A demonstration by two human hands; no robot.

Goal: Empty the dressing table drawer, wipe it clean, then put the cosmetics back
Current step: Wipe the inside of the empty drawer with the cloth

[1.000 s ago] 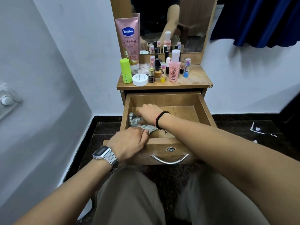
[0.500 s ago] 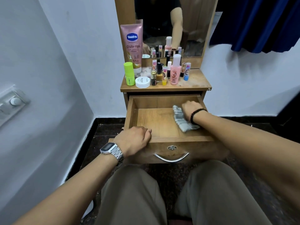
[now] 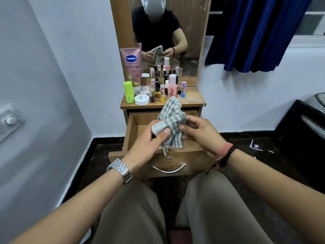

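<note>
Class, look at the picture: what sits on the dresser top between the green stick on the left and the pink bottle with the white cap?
In the head view, between the green stick and the pink bottle sit a white jar and several small bottles.

The pink tube [image 3: 132, 67] on the dressing table reads "Vaseline" and "Gluta-Hya"; other labels are illegible.

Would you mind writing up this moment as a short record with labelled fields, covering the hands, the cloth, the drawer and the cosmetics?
left hand: left hand grips the checked cloth, thumb on top
right hand: right hand pinches the same cloth from the other side
cloth: held up above the drawer, bunched, one corner hanging down
drawer: drawer pulled open, no items visible in it
cosmetics: cosmetics standing on the tabletop in front of the mirror
task stage: cosmetics not yet put back
</note>
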